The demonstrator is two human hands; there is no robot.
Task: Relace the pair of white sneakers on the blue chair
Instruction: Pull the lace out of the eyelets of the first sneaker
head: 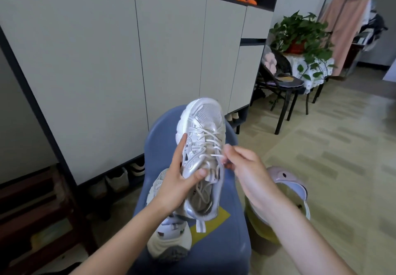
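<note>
A white and silver sneaker is held up over the blue chair, toe pointing away from me. My left hand grips its left side, thumb on the tongue edge. My right hand pinches the white lace at the sneaker's right eyelets. Loose lace lies inside the shoe opening. The second white sneaker rests on the chair seat under my left wrist, partly hidden.
A tall cabinet with shoes underneath stands behind the chair. A yellow-green bin with a pink lid sits right of the chair. Farther right are a black chair and a potted plant. Dark wooden steps are at left.
</note>
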